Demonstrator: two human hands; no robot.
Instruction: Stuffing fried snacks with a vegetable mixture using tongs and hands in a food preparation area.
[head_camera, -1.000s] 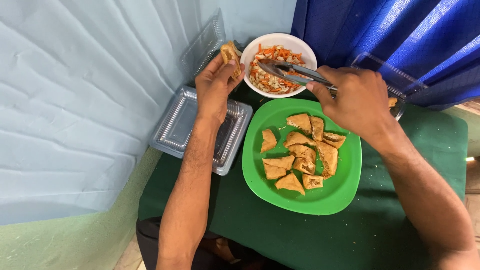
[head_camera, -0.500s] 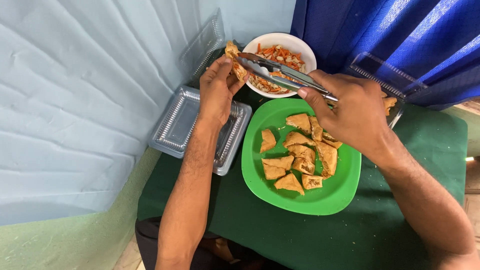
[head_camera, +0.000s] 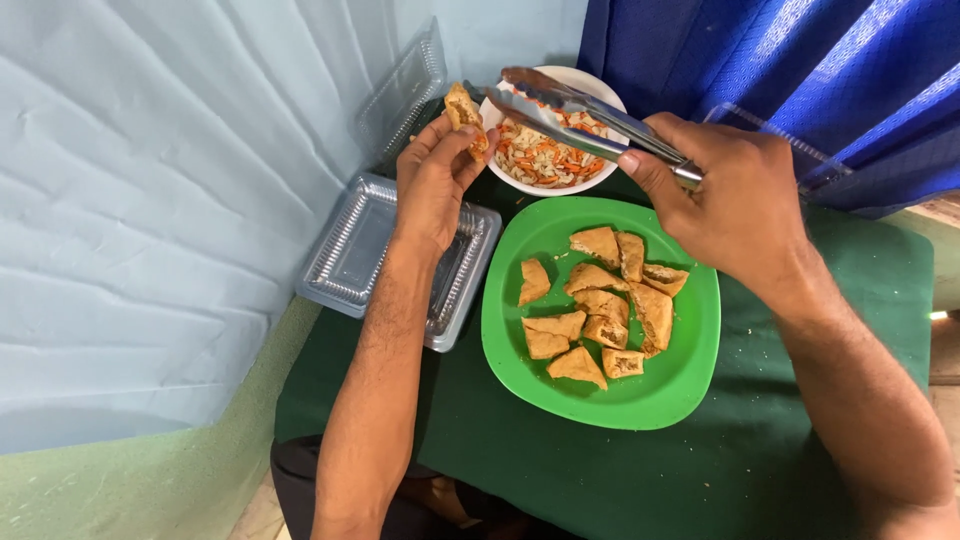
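On the green cloth (head_camera: 560, 470), cut fried pieces (head_camera: 600, 315) are lying unfilled on the green plate (head_camera: 690, 390). An empty clear tray (head_camera: 350, 255) is lying beside it. One piece (head_camera: 466, 110) is being pinched by the left hand (head_camera: 432, 180) beside the salad bowl (head_camera: 600, 85), while tongs (head_camera: 570, 110) are being squeezed nearly shut by the right hand (head_camera: 725, 205) over the bowl.

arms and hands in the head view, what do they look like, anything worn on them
Both arms are bare from the frame edge to the fingertips: no sleeves, gloves, watch, bracelets or rings show. The left hand and right hand have short, unpainted nails. Fine dark hair runs along both forearms. Dark clothing shows at the lap only.
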